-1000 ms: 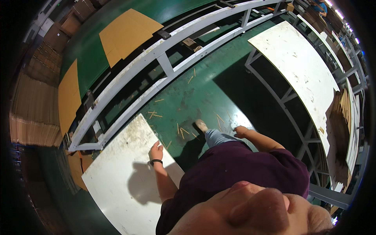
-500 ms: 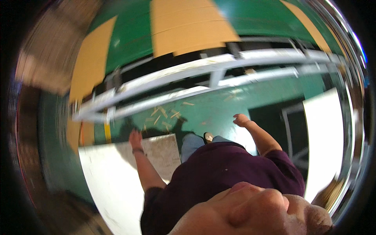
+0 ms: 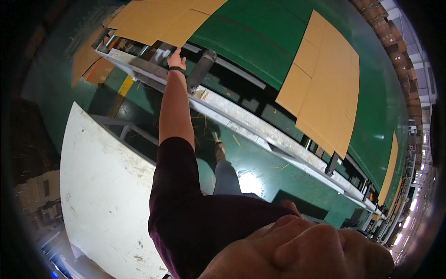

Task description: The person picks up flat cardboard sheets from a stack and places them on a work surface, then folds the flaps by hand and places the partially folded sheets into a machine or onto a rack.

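Note:
My left hand (image 3: 176,61), with a dark band at the wrist, reaches out over the near rail of the conveyor. Its fingertips come up to the lower corner of a flat brown cardboard sheet (image 3: 167,18) on the green belt (image 3: 255,32). The thumb stands apart from the fingers, and no firm grip shows. Of my right arm only a small patch of skin, perhaps my right hand (image 3: 291,205), appears close to my body; its fingers are hidden. A second creased cardboard sheet (image 3: 325,79) lies on the belt to the right, overhanging its near edge.
A pale metal rail (image 3: 260,125) runs along the conveyor, with a dark roller (image 3: 202,69) beside my left hand. At my left stands a large white scuffed board (image 3: 107,181). Scraps (image 3: 237,141) litter the green floor. Another cardboard sheet (image 3: 389,167) lies farther right.
My view has turned, and the conveyor now runs diagonally. My left arm has stretched forward from beside the white board to the sheet's corner. My right hand has dropped mostly out of sight.

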Demonstrator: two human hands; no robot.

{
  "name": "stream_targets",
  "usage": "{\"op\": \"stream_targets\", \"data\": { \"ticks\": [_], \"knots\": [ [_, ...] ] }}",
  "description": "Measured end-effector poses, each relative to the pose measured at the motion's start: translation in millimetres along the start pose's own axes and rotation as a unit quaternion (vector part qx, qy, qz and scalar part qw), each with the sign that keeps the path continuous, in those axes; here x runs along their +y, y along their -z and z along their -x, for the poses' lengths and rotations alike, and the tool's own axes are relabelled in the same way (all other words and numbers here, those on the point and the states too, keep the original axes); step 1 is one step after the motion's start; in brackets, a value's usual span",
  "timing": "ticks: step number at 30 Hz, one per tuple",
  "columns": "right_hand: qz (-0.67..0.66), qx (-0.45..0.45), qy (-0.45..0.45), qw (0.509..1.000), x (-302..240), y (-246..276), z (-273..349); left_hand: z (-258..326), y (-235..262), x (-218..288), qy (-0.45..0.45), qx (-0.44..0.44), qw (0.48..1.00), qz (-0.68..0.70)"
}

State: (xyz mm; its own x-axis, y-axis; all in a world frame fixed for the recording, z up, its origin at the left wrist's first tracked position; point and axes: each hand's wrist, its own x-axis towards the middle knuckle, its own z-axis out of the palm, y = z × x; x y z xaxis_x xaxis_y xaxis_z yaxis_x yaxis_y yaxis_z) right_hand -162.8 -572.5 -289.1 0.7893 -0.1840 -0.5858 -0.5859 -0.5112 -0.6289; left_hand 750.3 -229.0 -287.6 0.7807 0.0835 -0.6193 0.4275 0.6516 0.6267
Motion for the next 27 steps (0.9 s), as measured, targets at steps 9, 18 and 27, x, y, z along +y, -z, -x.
{"op": "stream_targets", "data": {
  "ticks": [9, 18, 27],
  "knots": [
    [0.385, -0.048, 0.249, 0.887, -83, 60, -105, -41, -46, 85, -0.090, -0.055, 0.979, 0.174],
    [0.025, -0.042, -0.075, 0.996, -179, 57, -203, 222, 238, 207, -0.249, 0.003, 0.968, 0.020],
    [-0.638, -0.189, 0.126, 0.736, -304, 67, -282, 767, 685, 171, -0.390, 0.380, 0.833, 0.099]
  ]
}}
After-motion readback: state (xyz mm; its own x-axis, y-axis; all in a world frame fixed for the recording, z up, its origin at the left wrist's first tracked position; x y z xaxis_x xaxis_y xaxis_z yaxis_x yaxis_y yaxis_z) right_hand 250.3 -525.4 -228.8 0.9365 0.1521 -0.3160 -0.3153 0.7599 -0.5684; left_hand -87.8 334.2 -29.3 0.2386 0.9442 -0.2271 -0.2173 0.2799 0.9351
